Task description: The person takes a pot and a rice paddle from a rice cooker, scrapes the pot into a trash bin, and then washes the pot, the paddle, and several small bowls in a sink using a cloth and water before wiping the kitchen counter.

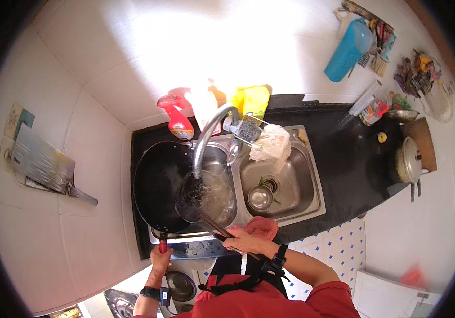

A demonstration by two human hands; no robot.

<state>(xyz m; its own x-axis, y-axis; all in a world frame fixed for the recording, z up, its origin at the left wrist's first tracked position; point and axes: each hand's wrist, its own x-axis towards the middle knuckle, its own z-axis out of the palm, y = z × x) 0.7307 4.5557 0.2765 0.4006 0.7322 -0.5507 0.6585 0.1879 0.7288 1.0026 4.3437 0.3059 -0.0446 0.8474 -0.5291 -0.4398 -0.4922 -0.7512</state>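
A large black wok (pixel 158 180) is tilted over the left side of the sink. My left hand (pixel 160 259) is closed round its red handle (pixel 163 245). My right hand (pixel 242 241) grips the handle of a dark long-handled utensil (pixel 214 225). Its dark, rounded head lies beneath the tap (pixel 198 159), by the wok's right edge; I cannot make out its exact kind. Rippling water fills the left sink basin (pixel 222 185). A pink cloth (pixel 262 228) hangs at the sink's front edge, beside my right hand.
The right basin (pixel 304 196) holds a small metal bowl (pixel 260 197) and green scraps by the drain. A scouring pad (pixel 250 131) and whitish cloth (pixel 271 143) sit behind. A red spray bottle (pixel 177 119) stands at the wall. A lidded pot (pixel 408 160) is far right.
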